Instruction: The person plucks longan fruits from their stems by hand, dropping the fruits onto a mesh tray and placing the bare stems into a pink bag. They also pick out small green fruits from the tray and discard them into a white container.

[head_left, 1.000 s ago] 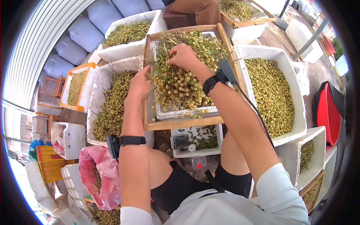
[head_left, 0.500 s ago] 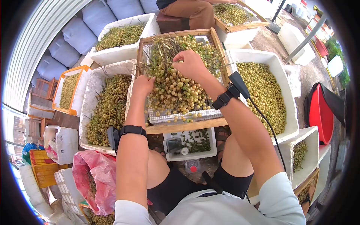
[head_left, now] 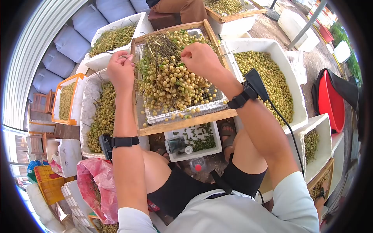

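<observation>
A pile of small round yellow-brown fruits point(head_left: 176, 79) on thin stems lies on a wood-framed wire mesh screen point(head_left: 194, 123) before me. My left hand point(head_left: 121, 72) is raised at the screen's left edge, its fingers pinched on what looks like a thin twig. Over the upper right of the pile, my right hand point(head_left: 204, 62) has thumb and fingertips pressed together close to the fruits. Anything inside that pinch is hidden. Dark bare stems point(head_left: 161, 46) are heaped at the far side of the pile.
White foam boxes of fruit stand left point(head_left: 89, 112) and right point(head_left: 301, 108) of the screen. Below it sits a white tray point(head_left: 178, 156) with green bits. A pink bag point(head_left: 97, 182) is at lower left. Another person's leg point(head_left: 182, 11) shows at the back.
My left hand has moved off the pile, up and left past the screen's edge. My right hand stays over the fruits, shifted slightly. The whole view has turned a little.
</observation>
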`<state>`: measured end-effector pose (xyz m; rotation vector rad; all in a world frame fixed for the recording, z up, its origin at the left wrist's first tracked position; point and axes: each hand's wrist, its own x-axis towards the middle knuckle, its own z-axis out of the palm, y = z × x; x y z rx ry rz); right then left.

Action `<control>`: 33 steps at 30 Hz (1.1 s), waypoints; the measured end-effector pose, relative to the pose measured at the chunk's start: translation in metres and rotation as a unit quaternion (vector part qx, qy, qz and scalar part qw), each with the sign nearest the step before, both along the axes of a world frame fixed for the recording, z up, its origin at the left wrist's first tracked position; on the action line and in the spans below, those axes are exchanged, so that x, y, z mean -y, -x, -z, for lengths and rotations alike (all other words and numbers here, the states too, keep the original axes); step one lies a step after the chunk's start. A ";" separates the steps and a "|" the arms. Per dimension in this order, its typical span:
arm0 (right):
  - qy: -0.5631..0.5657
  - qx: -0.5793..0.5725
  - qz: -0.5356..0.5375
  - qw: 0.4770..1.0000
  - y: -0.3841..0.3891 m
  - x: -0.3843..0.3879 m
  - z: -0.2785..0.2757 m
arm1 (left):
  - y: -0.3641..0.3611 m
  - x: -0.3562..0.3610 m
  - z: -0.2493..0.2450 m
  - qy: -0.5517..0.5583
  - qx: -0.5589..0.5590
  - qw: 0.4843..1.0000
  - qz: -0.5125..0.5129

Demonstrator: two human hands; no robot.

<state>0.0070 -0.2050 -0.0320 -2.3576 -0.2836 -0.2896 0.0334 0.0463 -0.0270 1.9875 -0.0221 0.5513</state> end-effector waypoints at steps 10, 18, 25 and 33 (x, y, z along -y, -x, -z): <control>-0.096 -0.015 -0.111 0.989 0.006 -0.030 0.001 | 0.038 0.028 -0.037 0.014 -0.056 0.986 0.158; -0.421 -0.299 -0.227 0.826 0.029 -0.041 -0.021 | 0.058 0.031 -0.046 0.177 -0.040 0.953 0.244; -0.514 -0.299 -0.108 0.797 0.056 -0.037 -0.025 | 0.068 0.044 -0.051 0.264 -0.066 0.935 0.226; -0.440 -0.184 -0.087 0.875 0.060 -0.047 -0.012 | 0.077 0.051 -0.039 0.210 -0.148 0.946 0.195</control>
